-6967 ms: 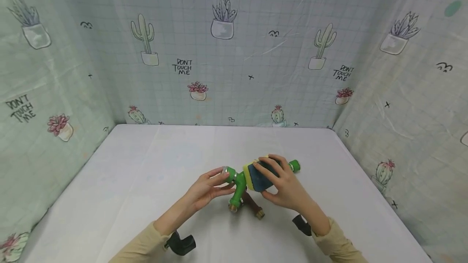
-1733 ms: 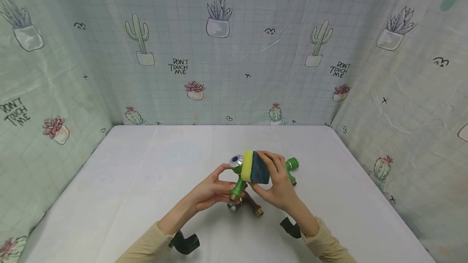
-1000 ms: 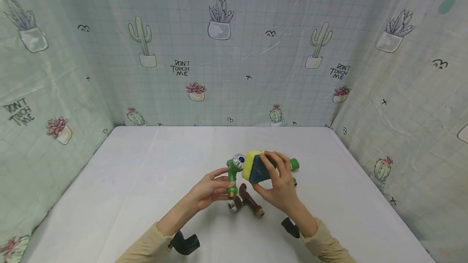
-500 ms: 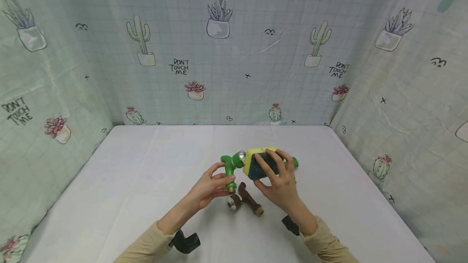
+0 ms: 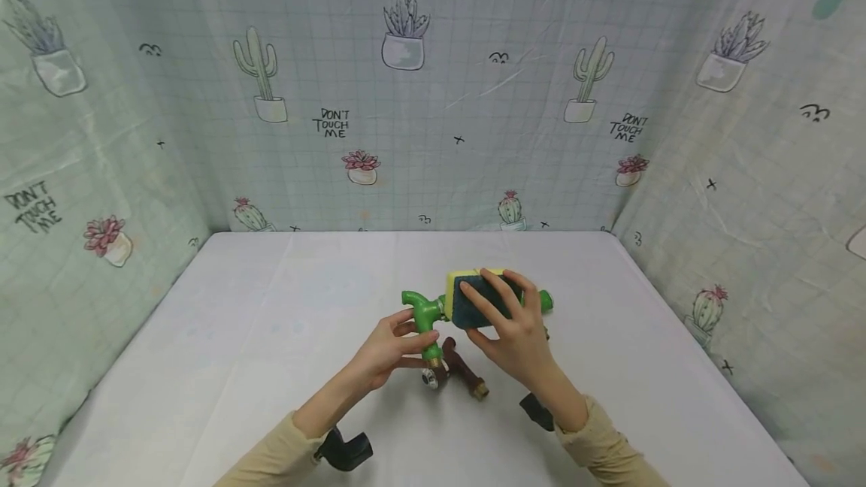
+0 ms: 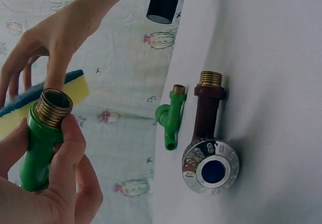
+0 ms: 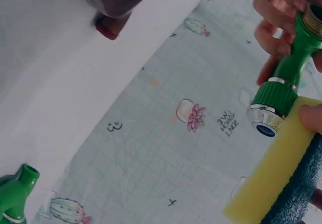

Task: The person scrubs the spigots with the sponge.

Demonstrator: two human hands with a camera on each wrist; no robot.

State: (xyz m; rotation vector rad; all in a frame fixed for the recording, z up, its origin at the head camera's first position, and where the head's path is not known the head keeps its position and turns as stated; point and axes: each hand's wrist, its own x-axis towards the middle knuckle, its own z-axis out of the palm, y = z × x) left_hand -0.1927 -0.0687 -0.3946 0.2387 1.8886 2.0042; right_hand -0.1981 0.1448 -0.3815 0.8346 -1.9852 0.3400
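My left hand [image 5: 382, 352] grips a green tap [image 5: 425, 314] by its threaded inlet end, above the table. The brass thread [image 6: 53, 108] faces the left wrist camera. The tap's spout points left and its knob [image 7: 274, 103], with chrome rim and blue centre, points right. My right hand [image 5: 521, 333] holds a yellow sponge [image 5: 460, 307] with a dark scouring side, fingers on the dark side and thumb at the lower edge. In the right wrist view the yellow side [image 7: 274, 176] lies against the knob. The sponge hides most of the knob in the head view.
A brown tap [image 5: 460, 368] with a chrome knob lies on the white table [image 5: 304, 299] just below my hands. Behind the right hand lies a second green tap [image 5: 546, 301], partly hidden. A patterned curtain [image 5: 433, 134] encloses the table's back and sides.
Seven seconds ago the knob was at the left and the sponge lay over the tap's other end. The tap has since been turned, its knob swinging right to the sponge; the sponge has tilted.
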